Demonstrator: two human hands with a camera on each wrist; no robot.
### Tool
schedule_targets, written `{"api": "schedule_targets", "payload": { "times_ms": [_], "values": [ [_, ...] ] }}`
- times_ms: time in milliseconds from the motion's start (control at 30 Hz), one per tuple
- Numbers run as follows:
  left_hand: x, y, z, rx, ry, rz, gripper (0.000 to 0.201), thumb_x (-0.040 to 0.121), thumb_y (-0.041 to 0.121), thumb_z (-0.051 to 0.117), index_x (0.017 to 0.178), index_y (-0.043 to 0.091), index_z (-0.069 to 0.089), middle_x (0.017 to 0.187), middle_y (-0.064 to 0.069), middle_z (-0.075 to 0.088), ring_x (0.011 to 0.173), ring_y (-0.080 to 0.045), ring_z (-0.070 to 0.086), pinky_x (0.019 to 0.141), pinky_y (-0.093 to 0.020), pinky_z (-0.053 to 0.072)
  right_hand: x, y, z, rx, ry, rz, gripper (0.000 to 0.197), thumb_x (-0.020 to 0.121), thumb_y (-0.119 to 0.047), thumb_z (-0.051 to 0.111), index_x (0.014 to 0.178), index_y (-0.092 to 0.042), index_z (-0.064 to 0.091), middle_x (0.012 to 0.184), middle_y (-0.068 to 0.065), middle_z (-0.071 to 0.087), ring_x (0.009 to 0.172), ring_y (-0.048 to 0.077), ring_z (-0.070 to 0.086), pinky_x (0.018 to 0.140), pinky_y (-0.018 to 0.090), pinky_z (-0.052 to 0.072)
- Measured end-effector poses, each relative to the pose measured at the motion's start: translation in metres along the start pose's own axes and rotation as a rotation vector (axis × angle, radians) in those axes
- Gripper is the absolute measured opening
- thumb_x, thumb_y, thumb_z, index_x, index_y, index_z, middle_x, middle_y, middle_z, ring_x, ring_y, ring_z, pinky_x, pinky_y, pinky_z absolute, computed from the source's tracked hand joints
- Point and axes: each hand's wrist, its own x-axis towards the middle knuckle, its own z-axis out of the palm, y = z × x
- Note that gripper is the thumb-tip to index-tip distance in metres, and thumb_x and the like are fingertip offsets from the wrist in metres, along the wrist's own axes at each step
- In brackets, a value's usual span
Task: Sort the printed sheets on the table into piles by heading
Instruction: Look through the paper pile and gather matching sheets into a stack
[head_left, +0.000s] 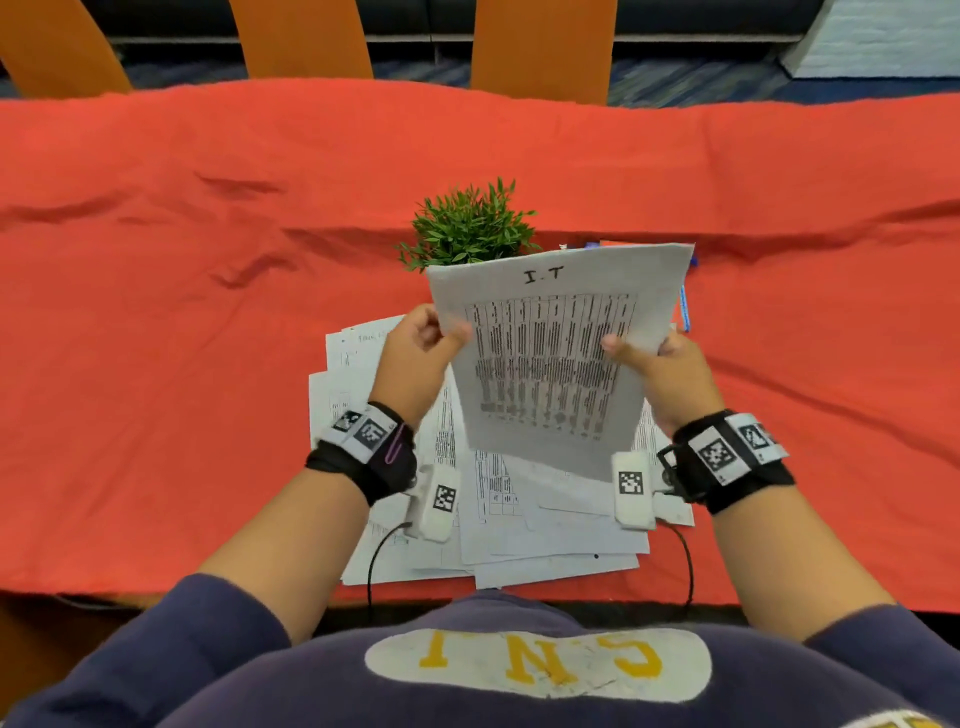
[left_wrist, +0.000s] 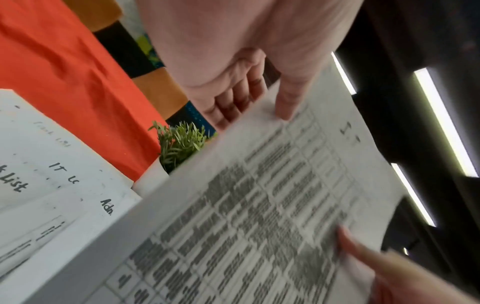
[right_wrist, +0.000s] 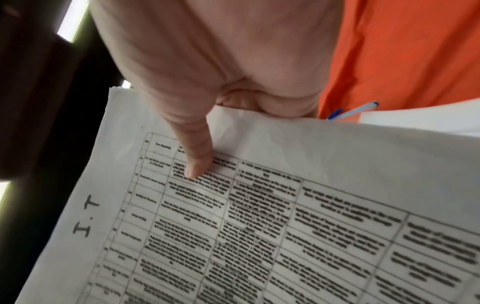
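Note:
A printed sheet headed "I.T" (head_left: 550, 358) with a dense table is held up above the table, tilted toward me. My left hand (head_left: 423, 353) pinches its left edge, thumb on the front and fingers (left_wrist: 233, 98) behind. My right hand (head_left: 660, 371) pinches the right edge the same way, thumb (right_wrist: 194, 156) on the print. Under it, a loose heap of printed sheets (head_left: 498, 519) lies on the orange cloth near the front edge. In the left wrist view the heap (left_wrist: 52, 174) shows handwritten headings such as "IT" and "List".
A small green plant (head_left: 467, 228) stands just behind the held sheet. A blue pen (head_left: 684, 306) lies beside the sheet's right edge, also seen as the pen (right_wrist: 355, 111). The orange tablecloth (head_left: 182, 312) is wrinkled. Orange chairs (head_left: 540, 47) line the far side.

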Motion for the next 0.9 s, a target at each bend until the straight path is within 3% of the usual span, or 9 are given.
{"api": "schedule_targets", "payload": {
  "times_ms": [100, 167, 233, 367, 533, 633, 733, 900],
  "values": [
    [-0.008, -0.010, 0.012, 0.089, 0.062, 0.029, 0.017, 0.087, 0.038, 0.055, 0.099, 0.027, 0.059, 0.103, -0.012, 0.068, 0.097, -0.029, 0.064, 0.089, -0.052, 0.051, -0.010, 0.016, 0.013, 0.026, 0.010, -0.015, 0.025, 0.081, -0.018, 0.074, 0.105, -0.023, 0.070, 0.108, -0.003, 0.074, 0.104, 0.016, 0.068, 0.097, 0.044, 0.050],
    [-0.012, -0.011, 0.015, 0.080, 0.138, 0.076, 0.011, 0.090, 0.033, 0.053, 0.099, 0.030, 0.058, 0.102, -0.006, 0.068, 0.097, -0.024, 0.064, 0.088, -0.049, 0.052, -0.017, 0.021, 0.018, 0.043, 0.026, -0.026, 0.022, 0.082, -0.017, 0.073, 0.103, -0.023, 0.071, 0.107, -0.002, 0.074, 0.103, 0.018, 0.068, 0.096, 0.045, 0.050],
    [-0.016, -0.015, 0.015, 0.055, 0.186, 0.087, 0.015, 0.093, 0.025, 0.054, 0.107, 0.025, 0.059, 0.104, 0.000, 0.068, 0.098, -0.017, 0.065, 0.087, -0.044, 0.054, -0.022, 0.027, 0.020, 0.056, 0.042, -0.010, 0.020, 0.082, -0.014, 0.072, 0.099, -0.024, 0.071, 0.104, -0.003, 0.074, 0.101, 0.018, 0.069, 0.095, 0.044, 0.051],
    [-0.023, -0.035, 0.021, 0.013, 0.155, -0.015, 0.022, 0.095, 0.026, 0.053, 0.116, 0.024, 0.054, 0.110, 0.001, 0.067, 0.101, -0.015, 0.064, 0.089, -0.043, 0.053, -0.030, 0.046, 0.027, 0.026, 0.026, 0.070, 0.025, 0.080, -0.017, 0.075, 0.103, -0.023, 0.070, 0.104, -0.003, 0.074, 0.103, 0.017, 0.067, 0.098, 0.046, 0.049],
    [-0.027, -0.034, 0.030, -0.008, 0.189, 0.014, 0.018, 0.098, 0.025, 0.049, 0.116, 0.028, 0.048, 0.106, 0.007, 0.063, 0.097, -0.004, 0.061, 0.076, -0.020, 0.048, -0.030, 0.046, 0.037, 0.040, 0.058, 0.069, 0.022, 0.081, -0.020, 0.074, 0.101, -0.027, 0.069, 0.106, -0.003, 0.073, 0.103, 0.018, 0.067, 0.092, 0.041, 0.051],
    [-0.028, -0.035, 0.026, -0.042, 0.189, 0.023, 0.018, 0.097, 0.023, 0.049, 0.114, 0.030, 0.049, 0.109, 0.004, 0.064, 0.099, -0.008, 0.062, 0.081, -0.025, 0.051, -0.028, 0.047, 0.035, 0.053, 0.053, 0.059, 0.023, 0.078, -0.014, 0.076, 0.096, -0.027, 0.070, 0.102, -0.003, 0.074, 0.100, 0.018, 0.068, 0.089, 0.038, 0.052],
    [-0.033, -0.044, 0.025, -0.070, 0.159, -0.045, 0.022, 0.097, 0.015, 0.047, 0.114, 0.028, 0.049, 0.103, 0.008, 0.063, 0.091, -0.007, 0.061, 0.076, -0.027, 0.049, -0.031, 0.057, 0.036, 0.010, 0.027, 0.118, 0.024, 0.077, -0.012, 0.077, 0.094, -0.027, 0.069, 0.098, -0.006, 0.073, 0.097, 0.016, 0.067, 0.091, 0.038, 0.052],
    [-0.034, -0.051, 0.022, -0.046, 0.201, -0.067, 0.034, 0.093, 0.007, 0.040, 0.101, 0.039, 0.049, 0.100, 0.010, 0.061, 0.086, -0.008, 0.058, 0.078, -0.032, 0.050, -0.029, 0.064, 0.036, 0.027, 0.020, 0.135, 0.024, 0.076, -0.013, 0.077, 0.093, -0.028, 0.069, 0.097, -0.008, 0.073, 0.096, 0.014, 0.068, 0.087, 0.033, 0.051]
  ]
}}
